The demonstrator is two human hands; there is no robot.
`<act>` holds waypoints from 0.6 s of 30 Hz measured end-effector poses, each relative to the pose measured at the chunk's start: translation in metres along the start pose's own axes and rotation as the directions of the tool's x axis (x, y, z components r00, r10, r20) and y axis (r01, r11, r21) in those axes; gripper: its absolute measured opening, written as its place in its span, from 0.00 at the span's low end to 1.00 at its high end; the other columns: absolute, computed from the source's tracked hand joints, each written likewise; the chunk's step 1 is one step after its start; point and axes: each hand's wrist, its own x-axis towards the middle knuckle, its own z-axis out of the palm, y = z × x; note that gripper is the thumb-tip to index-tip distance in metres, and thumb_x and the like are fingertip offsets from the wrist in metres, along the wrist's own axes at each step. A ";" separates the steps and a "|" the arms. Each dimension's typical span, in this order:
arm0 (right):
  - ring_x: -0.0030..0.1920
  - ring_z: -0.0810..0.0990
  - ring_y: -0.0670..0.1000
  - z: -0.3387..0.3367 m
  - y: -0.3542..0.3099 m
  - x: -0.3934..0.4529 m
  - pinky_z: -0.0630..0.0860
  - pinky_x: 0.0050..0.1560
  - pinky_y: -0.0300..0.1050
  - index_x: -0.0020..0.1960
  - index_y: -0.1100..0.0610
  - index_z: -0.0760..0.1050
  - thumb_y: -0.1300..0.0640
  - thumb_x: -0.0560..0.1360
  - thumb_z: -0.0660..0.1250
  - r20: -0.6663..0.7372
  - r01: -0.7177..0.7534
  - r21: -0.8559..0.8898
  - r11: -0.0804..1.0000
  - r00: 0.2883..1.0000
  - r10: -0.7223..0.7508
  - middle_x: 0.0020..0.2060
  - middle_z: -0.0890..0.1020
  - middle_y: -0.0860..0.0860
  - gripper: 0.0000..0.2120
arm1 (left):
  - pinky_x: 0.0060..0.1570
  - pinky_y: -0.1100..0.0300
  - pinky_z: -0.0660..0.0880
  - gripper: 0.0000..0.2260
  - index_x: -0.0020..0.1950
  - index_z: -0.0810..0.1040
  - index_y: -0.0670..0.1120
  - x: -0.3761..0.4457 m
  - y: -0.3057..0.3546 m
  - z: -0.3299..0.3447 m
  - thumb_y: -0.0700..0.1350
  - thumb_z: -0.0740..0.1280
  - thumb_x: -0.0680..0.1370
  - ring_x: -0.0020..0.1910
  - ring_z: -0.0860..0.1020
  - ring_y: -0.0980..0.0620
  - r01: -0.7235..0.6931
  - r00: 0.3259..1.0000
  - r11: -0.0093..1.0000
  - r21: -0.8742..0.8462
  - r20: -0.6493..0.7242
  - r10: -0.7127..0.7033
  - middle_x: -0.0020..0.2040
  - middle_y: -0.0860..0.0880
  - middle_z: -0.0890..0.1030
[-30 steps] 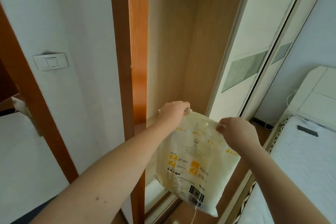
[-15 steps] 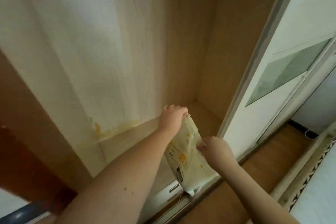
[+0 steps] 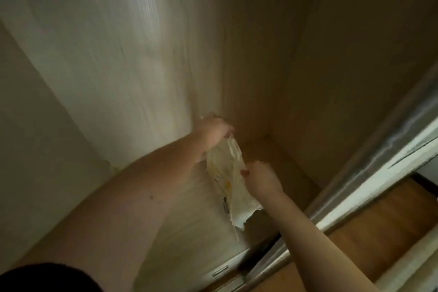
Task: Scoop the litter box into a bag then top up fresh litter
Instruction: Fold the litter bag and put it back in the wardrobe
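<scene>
Head view puts you inside a pale wood wardrobe (image 3: pixel 272 43), its panels filling the upper frame and an orange-brown wooden floor (image 3: pixel 379 218) at lower right beyond the sliding door track (image 3: pixel 369 180). Your left hand (image 3: pixel 214 129) grips the top of the cream litter bag (image 3: pixel 228 180) at centre frame, and your right hand (image 3: pixel 260 179) pinches its right edge. You see yellow and black print, too blurred to read.

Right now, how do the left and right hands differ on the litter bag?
The left hand grips the litter bag at its top edge, farther into the wardrobe; the right hand holds it lower, at the side nearer the camera. The left arm comes from the lower left, the right from the lower right. Both have a grip on the bag.
</scene>
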 end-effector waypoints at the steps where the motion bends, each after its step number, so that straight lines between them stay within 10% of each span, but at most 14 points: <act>1: 0.43 0.80 0.51 0.002 0.000 0.006 0.73 0.39 0.41 0.55 0.59 0.78 0.54 0.82 0.57 0.005 -0.001 0.044 0.999 1.000 0.001 0.48 0.81 0.55 0.13 | 0.59 0.57 0.68 0.10 0.59 0.79 0.52 0.004 -0.006 0.000 0.45 0.62 0.81 0.56 0.79 0.50 -0.033 0.999 0.999 0.039 0.024 0.032 0.57 0.52 0.82; 11: 0.63 0.75 0.54 0.009 0.004 0.053 0.74 0.56 0.45 0.67 0.58 0.70 0.57 0.82 0.57 -0.035 -0.112 -0.001 0.994 0.993 0.112 0.63 0.75 0.54 0.15 | 0.50 0.61 0.62 0.08 0.55 0.79 0.50 0.021 -0.017 0.011 0.42 0.63 0.79 0.55 0.78 0.48 0.004 0.999 0.997 0.079 0.049 -0.008 0.54 0.52 0.82; 18: 0.61 0.78 0.56 0.041 0.004 0.059 0.76 0.49 0.47 0.63 0.59 0.74 0.58 0.81 0.58 0.051 -0.252 -0.056 0.966 0.966 0.255 0.61 0.78 0.56 0.13 | 0.69 0.50 0.61 0.19 0.68 0.73 0.50 0.012 0.026 0.082 0.38 0.62 0.77 0.69 0.68 0.46 0.126 0.991 0.992 -0.007 0.040 -0.125 0.69 0.48 0.74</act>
